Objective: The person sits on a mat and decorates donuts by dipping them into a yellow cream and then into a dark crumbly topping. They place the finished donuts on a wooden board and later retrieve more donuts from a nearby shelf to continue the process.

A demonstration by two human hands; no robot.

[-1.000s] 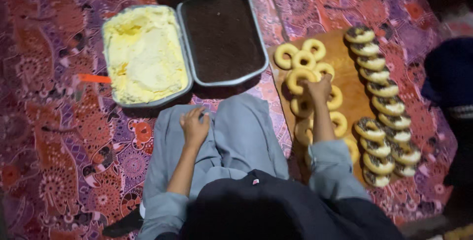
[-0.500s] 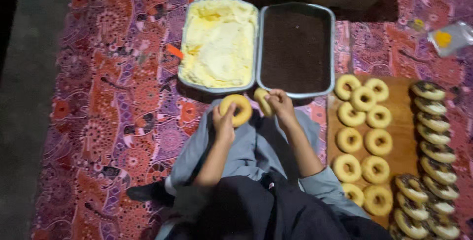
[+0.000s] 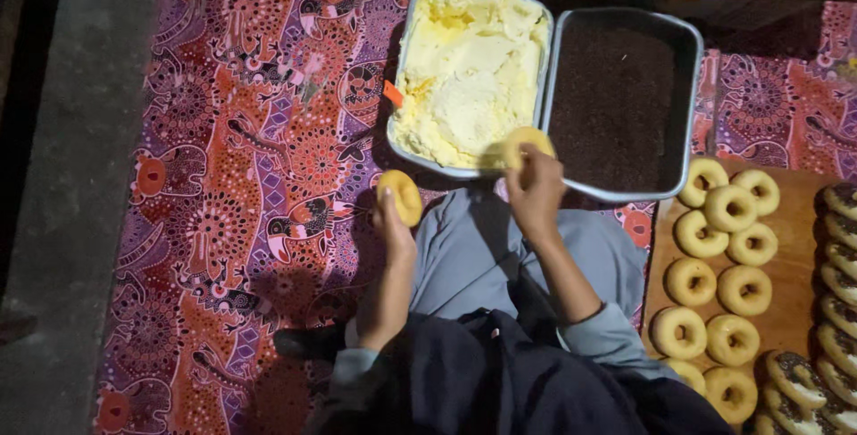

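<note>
Over lap, left hand (image 3: 393, 230) grips doughnut half (image 3: 401, 196) above patterned mat (image 3: 250, 158). Right hand (image 3: 536, 190) closed on second doughnut half (image 3: 522, 142) at near rim of cream tray (image 3: 402, 87). Beyond: tray of dark sprinkles (image 3: 616, 100). Right side: board (image 3: 794, 270) with plain ring doughnuts (image 3: 728, 207), sprinkled ones (image 3: 844, 261) at edge.

Grey-blue long sleeves (image 3: 616, 337) and trousers (image 3: 473, 248) — dark navy cloth (image 3: 500, 381) over the lap.
</note>
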